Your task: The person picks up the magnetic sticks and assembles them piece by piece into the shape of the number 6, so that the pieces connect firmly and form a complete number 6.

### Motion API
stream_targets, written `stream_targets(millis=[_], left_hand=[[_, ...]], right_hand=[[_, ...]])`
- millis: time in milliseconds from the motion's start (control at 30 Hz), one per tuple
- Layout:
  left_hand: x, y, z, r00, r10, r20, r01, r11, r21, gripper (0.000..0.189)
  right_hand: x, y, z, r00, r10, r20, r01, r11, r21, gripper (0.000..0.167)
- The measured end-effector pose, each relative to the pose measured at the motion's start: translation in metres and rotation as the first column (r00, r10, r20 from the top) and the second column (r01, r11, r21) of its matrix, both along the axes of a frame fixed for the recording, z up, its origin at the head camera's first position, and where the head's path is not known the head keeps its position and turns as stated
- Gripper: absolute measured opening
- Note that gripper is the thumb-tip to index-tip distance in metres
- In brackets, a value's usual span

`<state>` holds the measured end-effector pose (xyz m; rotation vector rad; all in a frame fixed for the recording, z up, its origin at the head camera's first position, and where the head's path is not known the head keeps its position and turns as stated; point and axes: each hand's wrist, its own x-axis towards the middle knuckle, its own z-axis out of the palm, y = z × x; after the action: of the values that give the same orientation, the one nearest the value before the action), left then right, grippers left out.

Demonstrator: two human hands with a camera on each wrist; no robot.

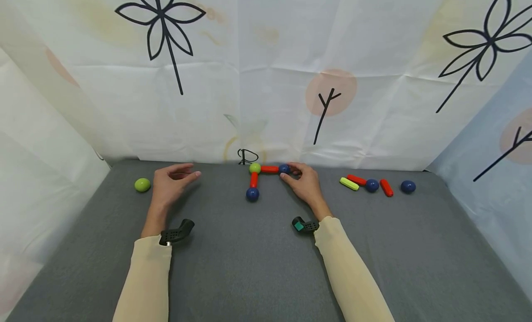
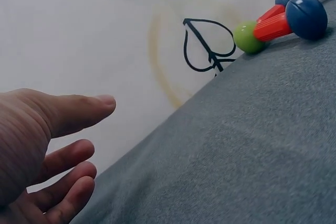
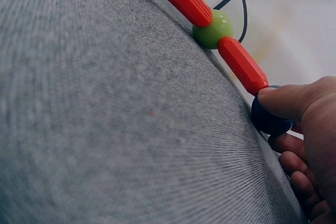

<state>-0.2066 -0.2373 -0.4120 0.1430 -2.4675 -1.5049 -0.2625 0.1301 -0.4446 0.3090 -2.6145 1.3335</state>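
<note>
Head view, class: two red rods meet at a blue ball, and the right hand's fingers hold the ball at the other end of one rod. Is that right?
Not quite: the two red rods meet at a green ball, not a blue one, as the head view shows. The rest stands.

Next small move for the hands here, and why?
Probably ease the right hand off the shiny dark-blue plastic ball it pinches. The ridged red plastic rod already meets that ball, so it seems placed, and a spare red plastic rod lies farther right, on that hand's side.
</note>
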Motion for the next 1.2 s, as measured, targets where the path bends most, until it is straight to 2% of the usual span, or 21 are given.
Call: stream_targets(millis=[267, 500, 933, 1200], left_hand=[[0.003, -0.005, 0.0, 0.997, 0.071, -0.011, -0.071, 0.997, 0.034, 0.044], [0.004, -0.008, 0.0, 0.988, 0.157, -0.018, -0.155, 0.984, 0.084, 0.045], [0.006, -0.01, 0.005, 0.983, 0.184, 0.002, -0.184, 0.979, 0.092, 0.046], [0.008, -0.017, 0.006, 0.97, 0.244, 0.017, -0.245, 0.965, 0.094, 0.046]], right_hand=[[0.0, 0.001, 0.001, 1.0, 0.001, 0.008, -0.001, 1.0, 0.0, 0.043], [0.0, 0.001, 0.0, 1.0, 0.004, 0.001, -0.004, 1.0, -0.006, 0.043], [0.001, 0.001, 0.002, 1.0, 0.004, 0.009, -0.004, 1.0, -0.005, 0.043], [0.001, 0.0, 0.001, 1.0, 0.004, 0.001, -0.004, 1.0, -0.012, 0.043]])
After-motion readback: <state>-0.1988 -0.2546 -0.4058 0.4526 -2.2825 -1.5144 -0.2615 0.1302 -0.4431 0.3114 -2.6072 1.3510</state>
